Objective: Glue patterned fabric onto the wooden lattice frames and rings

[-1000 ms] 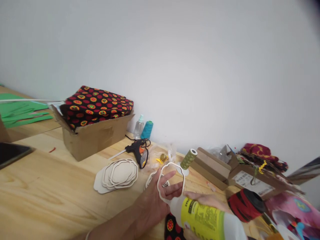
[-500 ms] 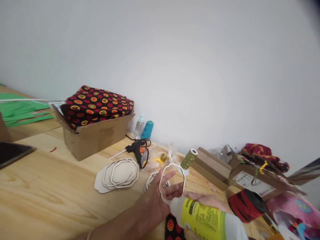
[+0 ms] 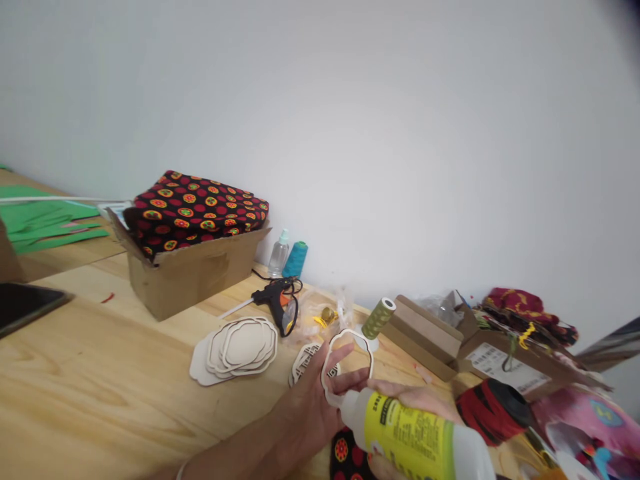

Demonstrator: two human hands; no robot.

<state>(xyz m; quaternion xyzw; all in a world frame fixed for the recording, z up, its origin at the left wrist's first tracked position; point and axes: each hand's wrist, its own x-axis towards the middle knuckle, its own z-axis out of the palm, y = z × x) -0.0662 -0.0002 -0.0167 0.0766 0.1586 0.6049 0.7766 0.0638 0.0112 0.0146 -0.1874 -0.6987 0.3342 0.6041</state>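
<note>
My left hand [image 3: 315,393] holds a thin pale wooden frame [image 3: 326,363] with a scalloped outline, its fingers showing through the opening. In my right hand [image 3: 420,397] is a white bottle with a yellow label [image 3: 410,430], tipped so its nozzle end meets the lower edge of the frame. Part of my right hand is hidden behind the bottle. Below the bottle lies dark patterned fabric [image 3: 345,453]. Left of my hands is a stack of pale scalloped wooden pieces [image 3: 245,347]. Lattice-cut wooden pieces [image 3: 303,363] lie partly behind my left hand.
A cardboard box [image 3: 200,277] with folded patterned fabric stands at the back left. Behind my hands are a black glue gun [image 3: 273,300], a teal thread cone [image 3: 295,259] and an olive thread spool [image 3: 379,319]. A red ribbon roll [image 3: 487,413] and cardboard boxes [image 3: 430,337] sit to the right.
The frame and the bottle have shifted slightly to the right and down. The bottle's nozzle remains at the frame's lower edge, and both hands keep their hold.
</note>
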